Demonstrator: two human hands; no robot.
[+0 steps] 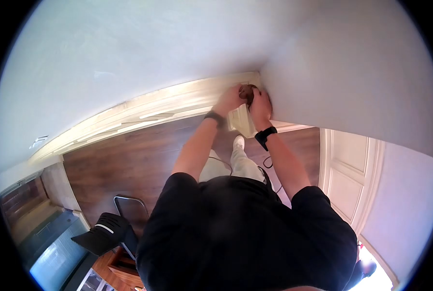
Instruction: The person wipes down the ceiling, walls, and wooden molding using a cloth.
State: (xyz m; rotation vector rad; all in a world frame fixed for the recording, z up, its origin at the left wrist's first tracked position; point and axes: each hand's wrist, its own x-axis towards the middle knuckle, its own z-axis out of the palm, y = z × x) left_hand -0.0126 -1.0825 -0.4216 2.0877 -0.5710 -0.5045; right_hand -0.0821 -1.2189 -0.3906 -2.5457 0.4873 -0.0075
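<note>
Both of my hands meet at a dark brown object (248, 92) in the corner where the walls join, at the end of a cream ledge (177, 94). My left hand (230, 100) lies on the object's left side with its fingers curled against it. On the other side my right hand (261, 107) has its fingers wrapped round it. Just below the hands a pale cream moulded piece (241, 121) sticks out. What the brown object is cannot be made out.
Below lies a brown wooden floor (100, 167). A black chair (102, 234) with a metal frame stands at the lower left. A cream panelled door (345, 169) is on the right. A thin dark cable (268, 163) hangs beside my legs. Someone in dark clothing (359, 272) shows at the lower right.
</note>
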